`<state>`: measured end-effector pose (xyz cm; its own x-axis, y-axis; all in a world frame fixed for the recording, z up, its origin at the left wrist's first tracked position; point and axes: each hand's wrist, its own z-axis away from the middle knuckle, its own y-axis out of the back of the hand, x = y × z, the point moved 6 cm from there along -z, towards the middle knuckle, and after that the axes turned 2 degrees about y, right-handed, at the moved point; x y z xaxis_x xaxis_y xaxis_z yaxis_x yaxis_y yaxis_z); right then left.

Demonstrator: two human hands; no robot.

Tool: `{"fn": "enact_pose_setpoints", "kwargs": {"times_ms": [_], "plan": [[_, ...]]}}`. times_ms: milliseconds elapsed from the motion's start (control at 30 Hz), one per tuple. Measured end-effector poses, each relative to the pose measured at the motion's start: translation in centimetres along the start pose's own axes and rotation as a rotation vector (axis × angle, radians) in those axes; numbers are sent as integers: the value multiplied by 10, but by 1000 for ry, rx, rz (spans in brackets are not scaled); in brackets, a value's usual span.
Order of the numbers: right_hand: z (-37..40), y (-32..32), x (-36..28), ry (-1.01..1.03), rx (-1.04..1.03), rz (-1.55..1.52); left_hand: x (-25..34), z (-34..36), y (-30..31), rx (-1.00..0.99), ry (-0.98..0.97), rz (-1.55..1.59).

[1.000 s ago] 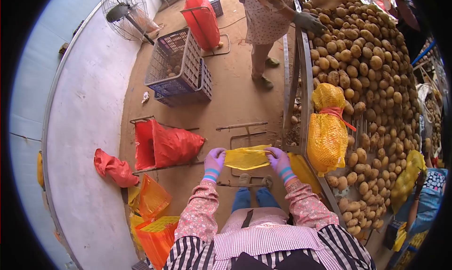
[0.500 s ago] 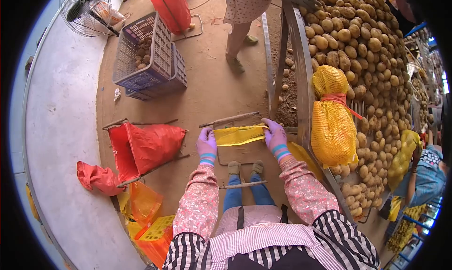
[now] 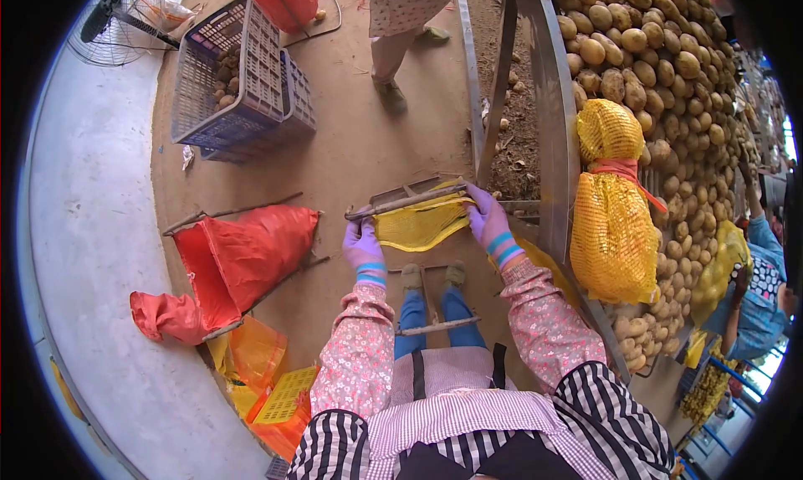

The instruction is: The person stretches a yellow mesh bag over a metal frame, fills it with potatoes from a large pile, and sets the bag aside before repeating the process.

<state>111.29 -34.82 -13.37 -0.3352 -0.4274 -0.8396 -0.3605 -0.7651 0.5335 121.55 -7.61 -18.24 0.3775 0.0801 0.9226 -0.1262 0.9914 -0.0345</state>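
Observation:
Both gloved hands hold a yellow mesh bag [image 3: 422,229] stretched between them, its mouth spread apart. My left hand [image 3: 362,241] is closed on the bag's left end, by the end of the stand's far bar [image 3: 406,201]. My right hand [image 3: 488,220] grips the right end, fingers at the other end of that bar. The bag's far edge lies along the bar, and its near edge sags toward me. The stand's near bar [image 3: 437,325] crosses in front of my legs. To the right, a filled yellow mesh bag [image 3: 615,237] tied with red lies on the potatoes [image 3: 669,170].
A red bag [image 3: 259,258] hangs on another stand at left, above orange and yellow bags [image 3: 259,359]. Stacked crates [image 3: 242,103] hold some potatoes. A person [image 3: 410,11] stands ahead; another person [image 3: 761,271] is at right. The sorting table's metal edge [image 3: 552,87] runs along my right.
The yellow mesh bag has moved forward to the stand's far bar and opened wider, its near edge now sagging. Both hands have moved to the bar's ends. The view has shifted slightly.

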Motion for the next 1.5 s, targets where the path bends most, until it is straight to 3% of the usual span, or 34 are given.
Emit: {"fn": "enact_pose_setpoints", "kwargs": {"times_ms": [233, 533, 600, 767, 833, 1000, 1133, 1233, 1300, 1333, 1433, 1500], "plan": [[-4, -8, 18, -47, -59, -145, -3, -14, -1, -216, 1, 52], [2, 0, 16, -125, -19, -131, 10, 4, 17, -245, 26, -126], [6, 0, 20, -183, -28, -174, 9, 7, 20, -243, 42, -60], [2, 2, 10, -99, 35, -99, 5, 11, 16, -218, 126, 100], [1, 0, 6, -121, 32, -136, 2, 8, 13, -111, 139, 212], [-5, -5, 2, -185, 5, -224, -11, -8, 2, -117, 116, 176], [-15, -9, 6, -2, 48, -192, -26, -24, -5, -122, 58, 239], [-21, -7, 12, -118, 0, -213, -38, -31, -6, -123, 66, 197], [-27, -12, 27, -67, -22, 70, -38, -31, -7, -126, 108, 211], [-26, -22, 46, -253, -86, 80, -40, -30, -8, -129, 166, 226], [-22, -31, 49, -179, -17, 39, -37, -29, -6, -88, 34, 71], [-13, -32, 53, -169, 15, 33, -39, -24, 2, -59, 47, 65]]}}
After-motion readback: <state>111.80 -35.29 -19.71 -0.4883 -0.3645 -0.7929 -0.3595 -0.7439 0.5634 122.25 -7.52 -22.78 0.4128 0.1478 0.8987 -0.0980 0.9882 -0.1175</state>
